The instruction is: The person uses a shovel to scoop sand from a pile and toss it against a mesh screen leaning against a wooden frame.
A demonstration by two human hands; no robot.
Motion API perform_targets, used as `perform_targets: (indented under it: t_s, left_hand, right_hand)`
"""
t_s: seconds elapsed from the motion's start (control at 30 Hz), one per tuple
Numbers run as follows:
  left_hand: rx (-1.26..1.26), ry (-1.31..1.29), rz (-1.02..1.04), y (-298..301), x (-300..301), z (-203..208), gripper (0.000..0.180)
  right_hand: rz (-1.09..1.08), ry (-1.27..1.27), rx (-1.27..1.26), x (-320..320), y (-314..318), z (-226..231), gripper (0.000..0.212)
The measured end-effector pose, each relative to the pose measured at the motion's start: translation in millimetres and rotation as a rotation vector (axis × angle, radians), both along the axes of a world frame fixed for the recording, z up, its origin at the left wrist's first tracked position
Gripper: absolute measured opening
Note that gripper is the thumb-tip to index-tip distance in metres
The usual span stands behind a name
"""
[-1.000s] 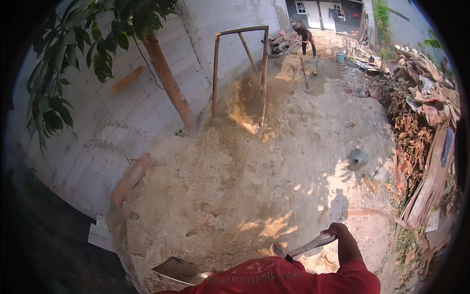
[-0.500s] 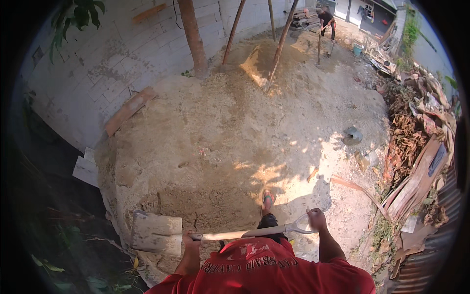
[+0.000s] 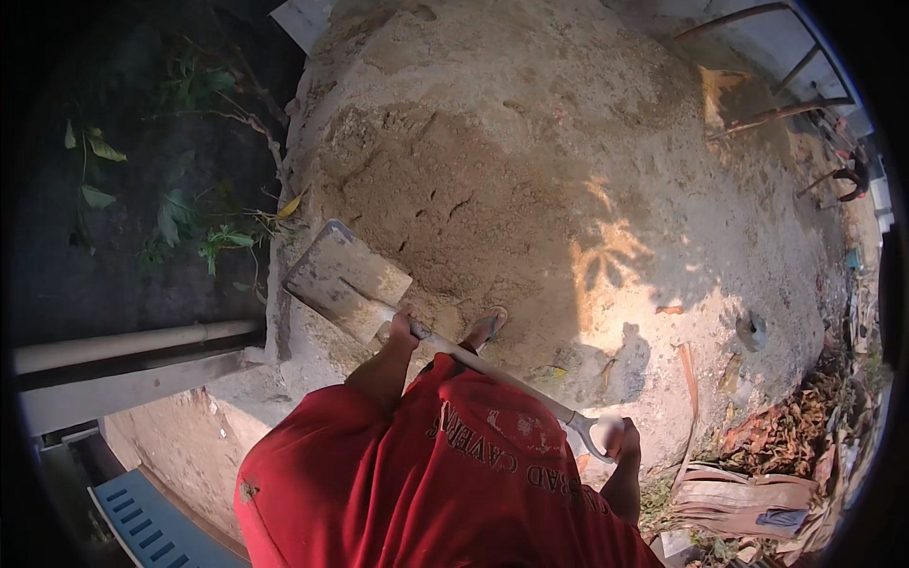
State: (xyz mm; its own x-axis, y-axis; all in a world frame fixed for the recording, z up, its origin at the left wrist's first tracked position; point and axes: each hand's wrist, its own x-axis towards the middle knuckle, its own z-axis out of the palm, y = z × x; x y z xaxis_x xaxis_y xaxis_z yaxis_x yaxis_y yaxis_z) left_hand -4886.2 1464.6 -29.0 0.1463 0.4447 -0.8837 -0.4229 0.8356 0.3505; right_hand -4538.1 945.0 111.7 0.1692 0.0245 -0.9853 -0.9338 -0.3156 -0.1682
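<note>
A shovel (image 3: 497,377) with a wooden shaft slants across the front of my body. Its flat, mud-caked blade (image 3: 343,276) lies at the left, over the edge of the ground beside a patch of darker, damp soil (image 3: 454,204). My left hand (image 3: 402,328) is closed round the shaft just above the blade. At the other end my right hand (image 3: 622,439) grips the grey D-shaped handle (image 3: 585,434). No load shows on the blade. One sandalled foot (image 3: 487,327) stands just beyond the shaft.
A dark drop with leafy branches (image 3: 222,237) borders the ground on the left, above a pale pipe (image 3: 142,346). Dry leaves (image 3: 786,426) and planks (image 3: 743,502) lie at the lower right. Leaning poles (image 3: 781,115) and another person (image 3: 855,175) are at the far right.
My view has swung left and downward. The shovel has gone from nearly level to slanting, blade farther up the picture and handle lower. Both hands keep their hold.
</note>
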Motion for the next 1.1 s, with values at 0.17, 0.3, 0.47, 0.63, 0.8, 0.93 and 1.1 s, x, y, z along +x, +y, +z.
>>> perform_targets:
  t_s: [0.17,0.3,0.47,0.63,0.8,0.93,1.1]
  left_hand:
    - [-0.062,0.044,0.036,-65,-58,3,0.015]
    - [-0.048,0.014,0.027,-104,-113,-11,0.015]
    - [-0.043,0.073,-0.025,-131,-171,-26,0.014]
    - [-0.171,0.285,-0.142,-164,-186,-65,0.016]
    - [-0.221,0.292,-0.292,-165,-178,-83,0.013]
    - [-0.256,0.284,-0.330,-130,-172,-101,0.011]
    - [-0.211,0.188,-0.441,-10,-186,-211,0.011]
  right_hand:
    - [0.176,-0.070,-0.107,-9,-17,5,0.031]
    - [0.169,-0.099,-0.096,-48,-36,-21,0.030]
    - [0.082,-0.080,-0.165,-171,-112,-52,0.031]
    - [-0.211,0.073,-0.264,-303,-210,-72,0.037]
    - [-0.373,0.164,-0.509,-390,-207,-13,0.038]
    - [-0.410,0.025,-0.655,-454,-132,34,0.049]
    - [-0.425,0.089,-0.728,-484,37,21,0.053]
